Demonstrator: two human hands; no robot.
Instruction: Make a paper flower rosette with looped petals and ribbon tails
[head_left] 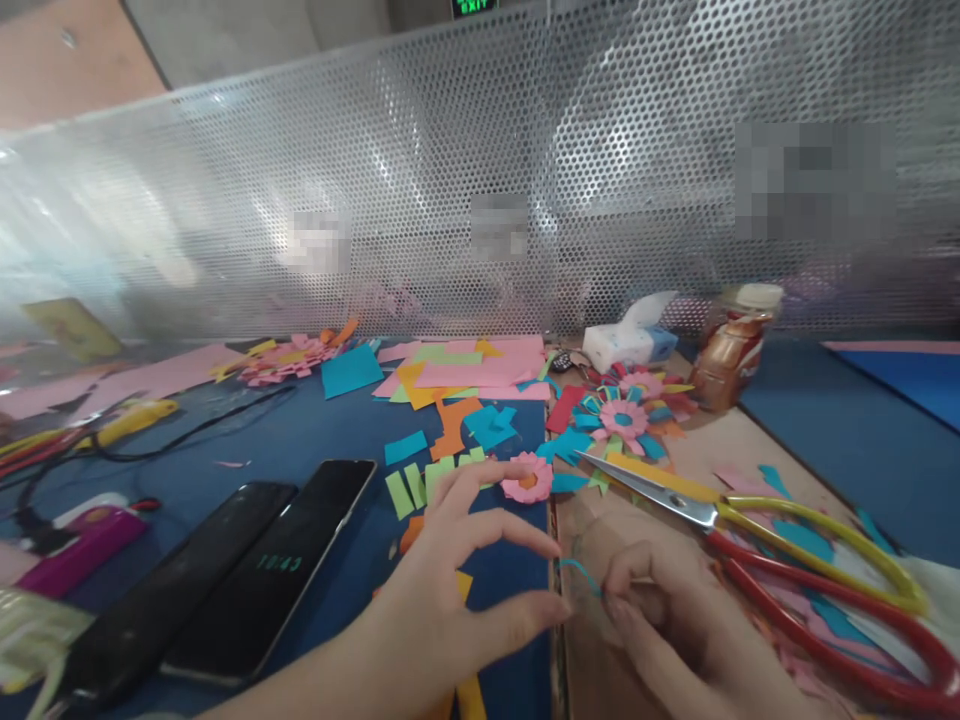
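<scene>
My right hand [675,620] pinches a thin, curved blue paper strip [579,568] between thumb and fingertips. To its left, my left hand [442,580] is open, thumb and fingers apart, its fingertips close to the strip's free end. Just beyond the left hand lies a pink paper flower [528,482] with an orange centre. Cut light green paper pieces [414,486] sit behind the left hand, partly hidden by it. Scissors [701,513] with one yellow and one red handle loop rest to the right, near my right hand, blades pointing left.
Two dark phones [277,570] lie at left, beside cables and a purple power strip [86,545]. Farther back are paper sheets [480,372], more paper flowers [624,420], a tissue box [630,346] and a bottle [731,355]. A perforated metal screen [450,150] borders the table.
</scene>
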